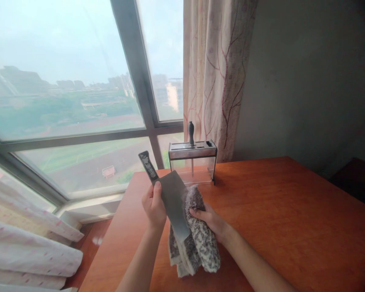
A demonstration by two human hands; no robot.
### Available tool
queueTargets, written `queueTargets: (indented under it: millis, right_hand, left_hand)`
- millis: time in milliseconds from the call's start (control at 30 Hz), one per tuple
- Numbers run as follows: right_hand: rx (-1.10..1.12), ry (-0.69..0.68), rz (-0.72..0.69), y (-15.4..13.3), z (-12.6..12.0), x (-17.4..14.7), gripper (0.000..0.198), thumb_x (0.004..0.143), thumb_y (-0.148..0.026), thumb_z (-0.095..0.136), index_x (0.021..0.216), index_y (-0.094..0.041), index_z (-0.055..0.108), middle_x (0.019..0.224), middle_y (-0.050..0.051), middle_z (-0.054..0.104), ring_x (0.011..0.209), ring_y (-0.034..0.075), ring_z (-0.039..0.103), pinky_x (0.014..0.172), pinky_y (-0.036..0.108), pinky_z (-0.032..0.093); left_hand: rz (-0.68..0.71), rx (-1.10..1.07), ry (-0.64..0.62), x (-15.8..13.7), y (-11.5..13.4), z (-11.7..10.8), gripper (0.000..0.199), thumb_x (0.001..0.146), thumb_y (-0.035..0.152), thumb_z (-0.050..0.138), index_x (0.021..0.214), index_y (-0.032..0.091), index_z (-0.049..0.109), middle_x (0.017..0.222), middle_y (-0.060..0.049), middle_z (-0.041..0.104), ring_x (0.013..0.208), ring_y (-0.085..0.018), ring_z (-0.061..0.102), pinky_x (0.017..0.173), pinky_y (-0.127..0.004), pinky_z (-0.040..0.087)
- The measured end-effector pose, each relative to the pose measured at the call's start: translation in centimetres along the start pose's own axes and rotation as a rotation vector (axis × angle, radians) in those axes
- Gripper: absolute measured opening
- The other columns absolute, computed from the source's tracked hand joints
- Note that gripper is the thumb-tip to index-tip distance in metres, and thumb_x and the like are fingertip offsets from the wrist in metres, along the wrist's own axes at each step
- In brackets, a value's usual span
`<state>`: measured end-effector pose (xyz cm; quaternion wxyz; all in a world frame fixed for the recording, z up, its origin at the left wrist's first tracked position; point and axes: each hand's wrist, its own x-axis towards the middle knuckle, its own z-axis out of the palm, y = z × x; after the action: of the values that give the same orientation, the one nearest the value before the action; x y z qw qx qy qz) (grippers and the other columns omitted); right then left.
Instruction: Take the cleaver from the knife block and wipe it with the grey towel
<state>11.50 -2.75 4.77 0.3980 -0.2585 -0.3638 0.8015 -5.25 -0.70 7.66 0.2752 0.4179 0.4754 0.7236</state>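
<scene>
Left grip (pixel 155 206): closed, thumb on the near face where handle met blade, fingers curled round the edge; it had hold of the cleaver (pixel 173 199). Right grip (pixel 211 220): closed on the thick, grey-and-cream cloth (pixel 204 243), thumb pressed across the front, fingers mostly hidden behind it. Key relation: the cleaver lay between the two grips, its long axis slanting from the dark handle at upper left, beyond the left grip, to the blade's end at lower right, nearer the wearer. The blade's broad face was turned up towards the camera, and its right-hand side met the cloth bunched in the right grip; a further fold showed beneath the blade's end. The left grip was nearer the handle; the right, across the cloth, was nearer the blade's right side. Contact at the upper part of that side was blurred. Both items were over the wooden surface (pixel 261 211); whether the cloth's lower folds rested on it could not be told. Beyond them, near the far edge, stood a clear-walled knife holder (pixel 193 151) with one dark-handled tool (pixel 191 134) upright in it. Farther out: patterned curtain (pixel 214 81), large window (pixel 63 97).
</scene>
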Motion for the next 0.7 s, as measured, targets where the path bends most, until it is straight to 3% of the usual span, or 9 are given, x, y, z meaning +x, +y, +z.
queueTargets:
  millis: [233, 333, 467, 567, 700]
  right_hand:
    - [0.060, 0.120, -0.074, 0.9, -0.1, 0.5, 0.030, 0.066, -0.038, 0.080, 0.082, -0.016, 0.068, 0.068, 0.001, 0.067, 0.058, 0.016, 0.059, 0.059, 0.028, 0.043]
    - [0.074, 0.201, -0.169, 0.6, 0.0, 0.6, 0.033, 0.068, -0.042, 0.077, 0.087, -0.016, 0.068, 0.074, 0.004, 0.070, 0.064, 0.019, 0.063, 0.064, 0.032, 0.046]
    - [0.119, 0.329, -0.333, -0.8, -0.6, 0.7, 0.035, 0.074, -0.045, 0.072, 0.098, -0.019, 0.068, 0.088, 0.006, 0.073, 0.077, 0.024, 0.067, 0.073, 0.036, 0.049]
    - [0.162, 0.408, -0.412, -2.2, -1.7, 0.6, 0.040, 0.077, -0.046, 0.068, 0.108, -0.022, 0.065, 0.096, 0.006, 0.073, 0.088, 0.026, 0.066, 0.077, 0.038, 0.049]
    - [0.167, 0.375, -0.399, -3.5, -2.8, 0.1, 0.048, 0.082, -0.056, 0.057, 0.116, -0.022, 0.062, 0.101, 0.007, 0.072, 0.095, 0.028, 0.065, 0.077, 0.040, 0.050]
  left_hand:
    - [0.100, 0.025, 0.236, 0.6, 0.2, 0.1, 0.029, 0.086, 0.041, 0.053, 0.073, 0.015, 0.059, 0.063, 0.003, 0.052, 0.060, -0.012, 0.046, 0.056, -0.022, 0.038]
    - [0.084, 0.048, 0.244, 0.5, 0.0, 0.4, 0.032, 0.086, 0.041, 0.052, 0.066, 0.016, 0.053, 0.058, 0.005, 0.044, 0.055, -0.010, 0.039, 0.051, -0.022, 0.033]
    - [-0.022, -0.003, 0.028, 0.3, -0.4, 0.7, 0.035, 0.085, 0.041, 0.054, 0.060, 0.018, 0.043, 0.051, 0.006, 0.038, 0.049, -0.009, 0.035, 0.046, -0.022, 0.030]
    - [-0.097, -0.008, -0.202, 0.0, -0.6, 0.8, 0.038, 0.085, 0.043, 0.052, 0.057, 0.018, 0.045, 0.050, 0.003, 0.043, 0.049, -0.011, 0.042, 0.047, -0.023, 0.035]
    - [-0.168, 0.032, -0.467, -0.9, -0.6, 1.2, 0.037, 0.083, 0.044, 0.056, 0.058, 0.017, 0.050, 0.048, 0.001, 0.047, 0.049, -0.013, 0.048, 0.047, -0.025, 0.038]
